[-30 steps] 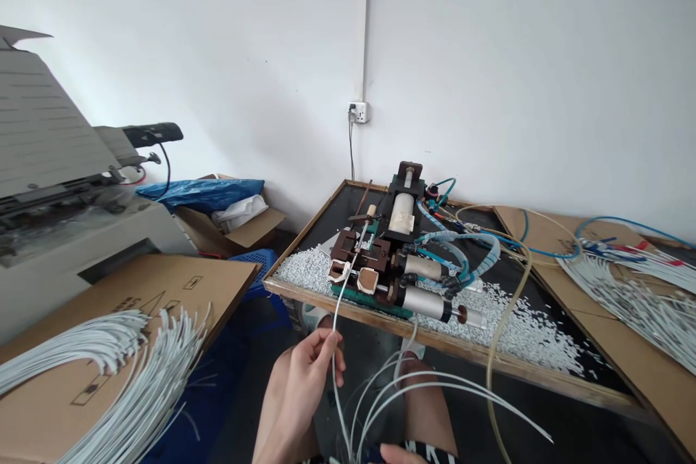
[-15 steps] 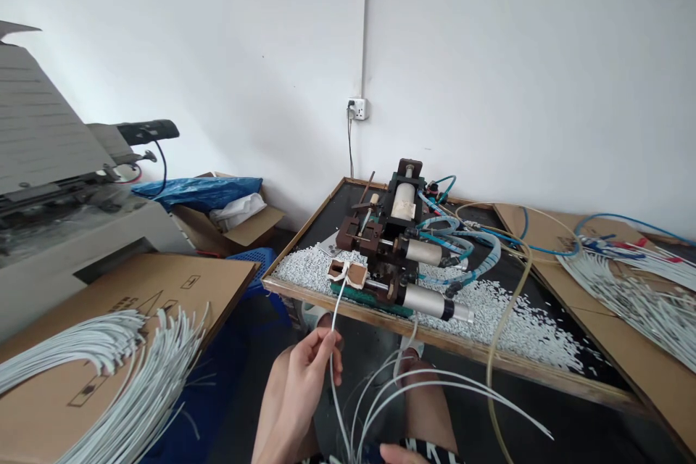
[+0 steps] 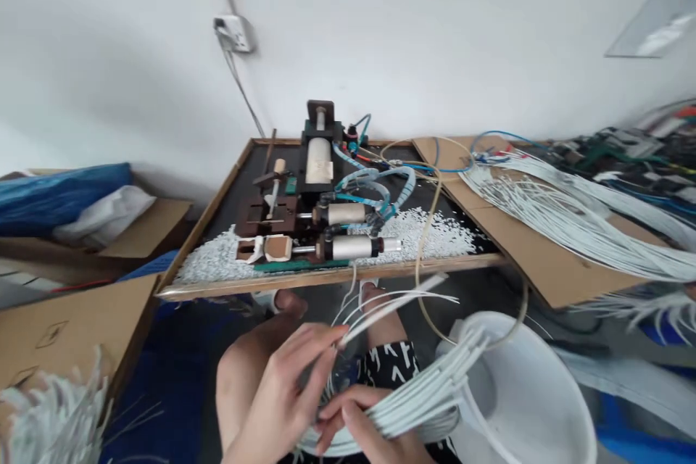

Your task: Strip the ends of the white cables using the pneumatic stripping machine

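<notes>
My left hand [image 3: 288,384] pinches a few white cables [image 3: 380,313] between thumb and forefinger above my lap; their free ends point up and to the right, slightly blurred. Close by on the right, my right hand [image 3: 378,431] is closed round a thick bundle of white cables [image 3: 429,391]. The ends of that bundle reach over the rim of a white bucket [image 3: 565,391]. Beyond my hands stands a pneumatic machine [image 3: 318,159] with silver cylinders. Its two clamp jaws [image 3: 277,248] at the front are apart, with no cable between them.
Small white cut pieces [image 3: 217,261] cover much of the wood-edged black table [image 3: 337,275]. More cables [image 3: 554,210] lie on cardboard at the right, others [image 3: 59,406] on cardboard at the lower left. A yellowish hose [image 3: 421,254] hangs over the table's front edge.
The view has swung right, bringing the bucket into sight. The cable between the jaws is out of them. My left hand has come back beside my right, which now shows with the bundle.
</notes>
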Demonstrator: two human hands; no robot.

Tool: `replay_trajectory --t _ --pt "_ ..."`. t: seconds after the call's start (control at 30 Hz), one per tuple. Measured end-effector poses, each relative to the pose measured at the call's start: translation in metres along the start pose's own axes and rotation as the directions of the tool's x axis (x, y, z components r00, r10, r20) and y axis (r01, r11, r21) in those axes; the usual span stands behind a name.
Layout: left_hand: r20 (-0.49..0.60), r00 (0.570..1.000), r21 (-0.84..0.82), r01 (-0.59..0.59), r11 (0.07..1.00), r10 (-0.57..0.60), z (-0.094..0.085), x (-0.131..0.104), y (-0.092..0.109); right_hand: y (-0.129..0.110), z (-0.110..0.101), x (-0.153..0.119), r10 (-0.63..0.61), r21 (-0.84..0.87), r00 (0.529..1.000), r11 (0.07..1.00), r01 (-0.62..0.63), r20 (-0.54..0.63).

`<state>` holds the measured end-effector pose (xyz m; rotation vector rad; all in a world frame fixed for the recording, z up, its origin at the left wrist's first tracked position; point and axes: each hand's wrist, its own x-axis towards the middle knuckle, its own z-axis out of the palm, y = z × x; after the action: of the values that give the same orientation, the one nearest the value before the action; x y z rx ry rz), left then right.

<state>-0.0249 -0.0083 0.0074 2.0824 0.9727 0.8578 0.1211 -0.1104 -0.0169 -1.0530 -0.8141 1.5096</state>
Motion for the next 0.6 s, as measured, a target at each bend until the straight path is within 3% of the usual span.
replay_trajectory --t 0.07,0.13,0.2,0.37,0.5,0.6 --pt "0.209 0.974 0.074 -0.108 0.991 0.090 0.002 0.014 0.008 -0.002 -0.001 0.002 -0.021 0.026 0.998 0.999 0.019 0.056" --pt "0.241 0.966 0.072 -0.110 0.991 0.090 0.005 0.022 0.013 -0.006 -0.004 0.005 -0.025 0.029 0.995 0.999 0.022 0.100" --pt "0.265 0.958 -0.027 -0.107 0.994 0.110 0.008 0.024 0.018 -0.012 -0.007 0.010 -0.027 -0.075 0.994 0.997 0.035 0.108" --pt "0.477 0.836 -0.213 -0.188 0.959 0.270 0.013 0.023 0.029 -0.004 -0.013 0.019 -0.086 -0.384 0.990 0.915 0.123 0.112" --pt "0.423 0.885 -0.203 -0.114 0.972 0.192 0.013 0.017 0.036 0.021 -0.017 0.010 0.011 -0.381 1.000 0.925 -0.017 -0.020" --pt "0.303 0.953 -0.264 0.112 0.958 -0.027 0.012 0.005 0.035 0.027 -0.015 0.007 0.071 -0.221 0.995 0.971 -0.085 -0.071"
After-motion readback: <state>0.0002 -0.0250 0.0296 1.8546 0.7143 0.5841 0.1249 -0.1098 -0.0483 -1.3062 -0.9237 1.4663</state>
